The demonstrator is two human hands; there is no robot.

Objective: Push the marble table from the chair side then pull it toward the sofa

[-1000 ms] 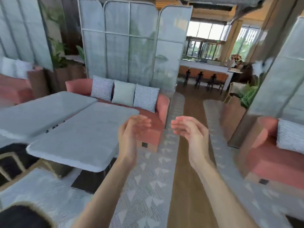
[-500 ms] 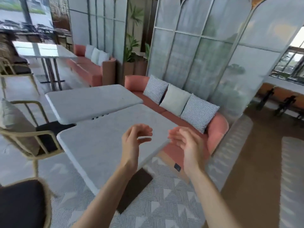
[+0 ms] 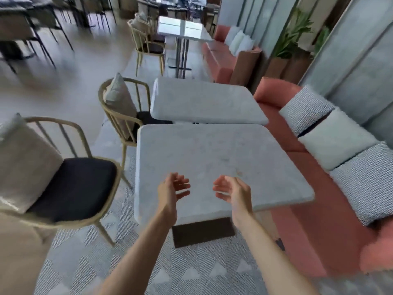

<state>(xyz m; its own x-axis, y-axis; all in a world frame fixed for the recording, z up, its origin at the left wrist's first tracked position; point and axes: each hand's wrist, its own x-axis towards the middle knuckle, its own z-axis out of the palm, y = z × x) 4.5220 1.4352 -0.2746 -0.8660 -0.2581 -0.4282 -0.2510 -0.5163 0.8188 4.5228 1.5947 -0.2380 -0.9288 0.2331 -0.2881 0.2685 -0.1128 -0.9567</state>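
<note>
A pale grey marble table [image 3: 212,154] with rounded corners stands in front of me, its dark base [image 3: 202,231] showing below the near edge. A tan-framed chair [image 3: 70,184] with a black seat is on its left; a salmon sofa [image 3: 308,184] with checked and plain cushions is on its right. My left hand [image 3: 172,192] and my right hand [image 3: 231,190] hover over the table's near end, palms facing each other, fingers apart and curled. Neither hand holds anything, and I cannot tell whether either touches the top.
A second marble table [image 3: 204,101] stands just beyond the first, with another tan chair [image 3: 121,107] on its left. Farther back are a glass-topped table [image 3: 182,28], more chairs and a second sofa [image 3: 221,54]. A patterned grey rug [image 3: 106,252] covers the floor.
My view has swung left, so the table now lies straight ahead with the chair on its left and the sofa on its right. Both hands stay raised and empty.
</note>
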